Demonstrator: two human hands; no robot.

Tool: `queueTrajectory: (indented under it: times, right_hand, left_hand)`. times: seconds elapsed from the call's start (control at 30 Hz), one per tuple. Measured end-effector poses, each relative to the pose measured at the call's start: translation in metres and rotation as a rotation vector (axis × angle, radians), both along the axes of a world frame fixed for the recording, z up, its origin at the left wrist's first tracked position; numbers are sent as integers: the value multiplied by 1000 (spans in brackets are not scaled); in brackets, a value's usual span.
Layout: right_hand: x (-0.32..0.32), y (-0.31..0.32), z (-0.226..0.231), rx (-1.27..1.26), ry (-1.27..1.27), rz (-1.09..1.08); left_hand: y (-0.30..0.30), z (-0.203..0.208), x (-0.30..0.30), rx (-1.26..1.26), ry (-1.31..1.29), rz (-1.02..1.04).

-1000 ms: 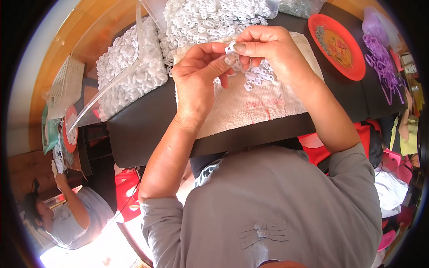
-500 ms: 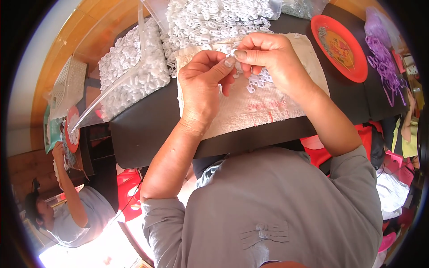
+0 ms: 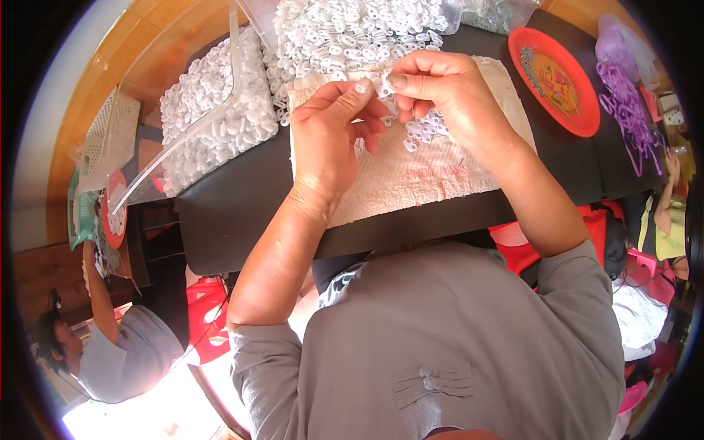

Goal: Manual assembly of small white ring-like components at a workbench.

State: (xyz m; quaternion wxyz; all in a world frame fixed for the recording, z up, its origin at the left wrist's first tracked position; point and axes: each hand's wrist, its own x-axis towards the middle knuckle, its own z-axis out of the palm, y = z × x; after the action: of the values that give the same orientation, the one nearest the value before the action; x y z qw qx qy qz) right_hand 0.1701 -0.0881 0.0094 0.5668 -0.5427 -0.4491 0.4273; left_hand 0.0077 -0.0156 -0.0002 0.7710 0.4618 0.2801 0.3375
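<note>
Both my hands are raised close together over a cream cloth (image 3: 411,183) on the dark table. My right hand (image 3: 447,92) pinches a small white plastic piece with holes (image 3: 383,85) between thumb and fingers. Close beside it, my left hand (image 3: 330,125) has its thumb pressed on the curled index finger; whatever it holds, if anything, is hidden. Several loose white pieces (image 3: 422,134) lie on the cloth under my hands. Just beyond them spreads a big heap of the same white pieces (image 3: 352,37).
Left of the cloth stands a clear bag full of white pieces (image 3: 213,132). A red oval plate (image 3: 587,110) holding small grey metal parts sits at right, with purple cords (image 3: 627,110) beyond. A co-worker (image 3: 132,352) is at far left, near a perforated white basket (image 3: 114,139).
My hands have parted slightly; the white piece shows more openly at my right fingertips, and my left thumb has drawn back. At far left, the co-worker's arm has shifted.
</note>
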Motion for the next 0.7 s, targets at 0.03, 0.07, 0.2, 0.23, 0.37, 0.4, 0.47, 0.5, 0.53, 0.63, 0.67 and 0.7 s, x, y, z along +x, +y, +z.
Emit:
queueTrajectory:
  times: [0.03,0.07,0.2,0.23,0.37,0.4,0.47,0.5,0.53,0.63,0.67,0.7]
  right_hand:
    - [0,0,0,-4,-10,5]
    - [-1,0,0,-10,-20,11]
    - [-6,-1,-3,-27,-65,89]
    - [-9,-2,-6,-17,-124,127]
    - [-25,-6,-22,212,-810,183]
    - [-29,-8,-26,205,-807,198]
    - [-35,-8,-31,360,-1246,184]
    - [-38,-9,-31,354,-1296,194]
    - [-40,-9,-32,356,-1298,201]
    - [-42,-10,-34,403,-1360,200]
    - [-43,-11,-34,418,-1387,191]
    - [-44,-11,-34,433,-1415,182]
  left_hand:
    - [1,0,-1,-11,5,28]
    - [3,0,-2,-23,11,56]
    - [12,-4,-7,31,-9,168]
    - [14,-4,-6,109,-29,222]
    - [16,2,-4,235,-62,346]
    - [16,2,-5,275,-71,358]
    - [15,3,-9,264,-24,344]
    - [14,6,-9,223,-22,340]
    - [13,8,-9,184,-22,335]
    - [15,1,-9,143,-41,309]
    - [14,1,-9,125,-33,296]
    - [14,0,-9,121,-34,297]
